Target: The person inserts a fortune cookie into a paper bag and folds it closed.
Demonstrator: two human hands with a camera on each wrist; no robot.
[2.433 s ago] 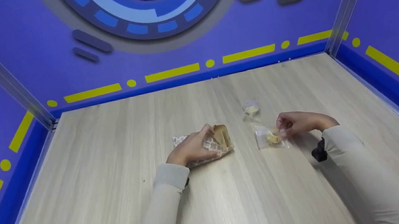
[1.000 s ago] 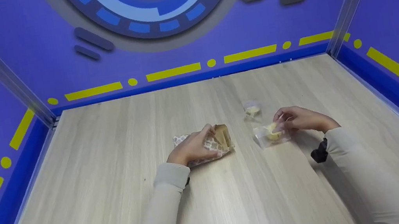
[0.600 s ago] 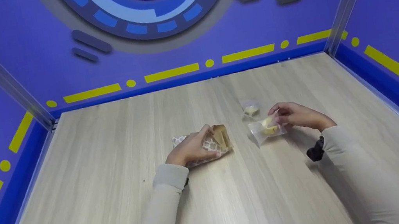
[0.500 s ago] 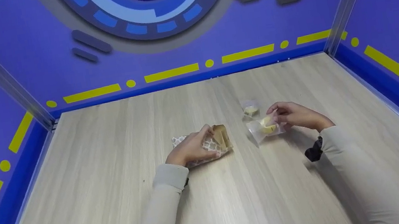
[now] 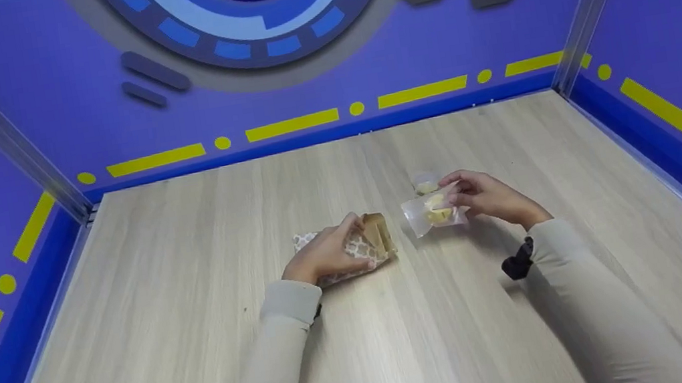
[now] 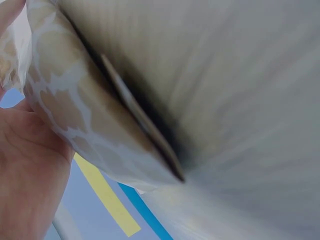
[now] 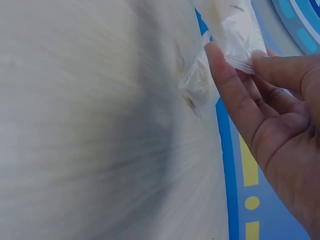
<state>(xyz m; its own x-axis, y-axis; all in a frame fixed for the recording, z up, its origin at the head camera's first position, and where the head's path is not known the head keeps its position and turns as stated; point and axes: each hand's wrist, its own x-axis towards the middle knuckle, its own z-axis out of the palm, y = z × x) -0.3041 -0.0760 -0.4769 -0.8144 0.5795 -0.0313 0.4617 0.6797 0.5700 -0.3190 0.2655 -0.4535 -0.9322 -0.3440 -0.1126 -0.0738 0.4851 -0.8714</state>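
Observation:
My left hand (image 5: pixel 325 254) grips a paper bag (image 5: pixel 359 247) with a white and tan giraffe-like pattern; its brown open mouth faces right. In the left wrist view, the patterned bag (image 6: pixel 65 100) lies against the palm of the left hand (image 6: pixel 30 170). Right of the bag, my right hand (image 5: pixel 490 196) pinches the edge of a clear packet (image 5: pixel 420 215) with a yellow piece inside. The right wrist view shows that packet (image 7: pixel 240 37) between thumb and fingers of the right hand (image 7: pixel 280 105). A second clear packet (image 5: pixel 426 183) lies on the table just behind.
The wooden table (image 5: pixel 186 241) is enclosed by blue panels with yellow dashes (image 5: pixel 292 125) at the back and sides. Metal posts (image 5: pixel 597 4) stand at the back corners. A black device (image 5: pixel 518 262) is strapped at the right wrist.
My right hand has moved left with its packet, bringing it nearer the bag's mouth and partly in front of the second packet. The left hand and bag have stayed in place.

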